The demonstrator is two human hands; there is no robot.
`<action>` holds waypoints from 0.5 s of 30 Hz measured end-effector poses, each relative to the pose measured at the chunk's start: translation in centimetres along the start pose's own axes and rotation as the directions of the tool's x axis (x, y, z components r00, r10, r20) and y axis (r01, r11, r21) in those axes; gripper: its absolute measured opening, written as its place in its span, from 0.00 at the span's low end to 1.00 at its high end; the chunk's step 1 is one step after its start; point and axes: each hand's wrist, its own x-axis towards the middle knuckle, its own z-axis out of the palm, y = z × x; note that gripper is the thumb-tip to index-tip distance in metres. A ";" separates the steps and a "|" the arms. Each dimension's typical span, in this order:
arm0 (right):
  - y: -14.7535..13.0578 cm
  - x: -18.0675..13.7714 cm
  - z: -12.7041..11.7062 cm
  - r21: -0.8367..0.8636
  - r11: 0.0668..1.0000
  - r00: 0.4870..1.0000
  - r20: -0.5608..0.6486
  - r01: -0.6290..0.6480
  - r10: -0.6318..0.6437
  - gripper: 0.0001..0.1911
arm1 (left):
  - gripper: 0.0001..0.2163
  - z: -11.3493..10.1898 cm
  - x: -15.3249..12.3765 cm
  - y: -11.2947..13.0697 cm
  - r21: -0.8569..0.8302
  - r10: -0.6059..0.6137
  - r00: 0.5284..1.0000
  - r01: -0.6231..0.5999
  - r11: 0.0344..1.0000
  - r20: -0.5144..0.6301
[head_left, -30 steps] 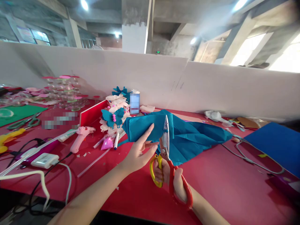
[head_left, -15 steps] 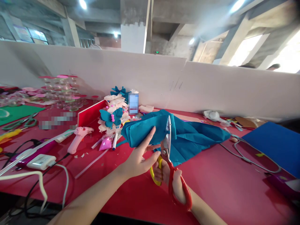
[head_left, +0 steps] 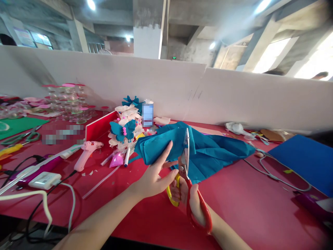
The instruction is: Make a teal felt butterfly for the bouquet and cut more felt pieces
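Note:
My left hand (head_left: 156, 173) is closed on a folded stack of teal cloth (head_left: 153, 147), its index finger stretched along the top and the thumb toward me. The scissors (head_left: 199, 205), with one red and one yellow handle, are in my right hand (head_left: 192, 198). Their blades point away from me and lie across the cloth, one showing on top. To the right of the blades, the rest of the teal cloth spreads loosely over the red table (head_left: 241, 201). Part of my left fingers is hidden behind the cloth and scissors.
Left of the cloth are teal and cream fabric flowers (head_left: 125, 132), a phone (head_left: 147, 115), a marker (head_left: 127, 157) and a pink glue gun (head_left: 87, 154). Cables and a white adapter (head_left: 45, 180) lie nearer left. A blue sheet (head_left: 304, 163) is at right; a white partition (head_left: 161, 83) stands behind.
The scissors' handles have drawn very slightly together; hands and cloth hardly differ. A dark rounded shape has appeared above the partition at far left.

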 end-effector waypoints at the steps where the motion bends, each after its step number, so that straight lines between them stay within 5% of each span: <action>1: -0.6 -0.1 0.2 -0.013 1.000 1.000 0.019 0.004 -0.004 0.37 | 0.33 0.0 0.0 0.0 0.002 -0.007 1.000 0.007 1.000 0.002; 6: -2.0 -0.3 0.8 -0.045 0.999 0.998 0.059 0.026 -0.023 0.37 | 0.32 -0.2 0.0 0.4 0.029 0.006 1.000 -0.006 1.000 -0.005; 15: 1.4 0.3 -0.7 0.026 1.000 1.000 0.016 -0.011 0.011 0.38 | 0.32 -0.1 0.0 0.4 -0.010 -0.024 1.000 0.024 1.000 0.006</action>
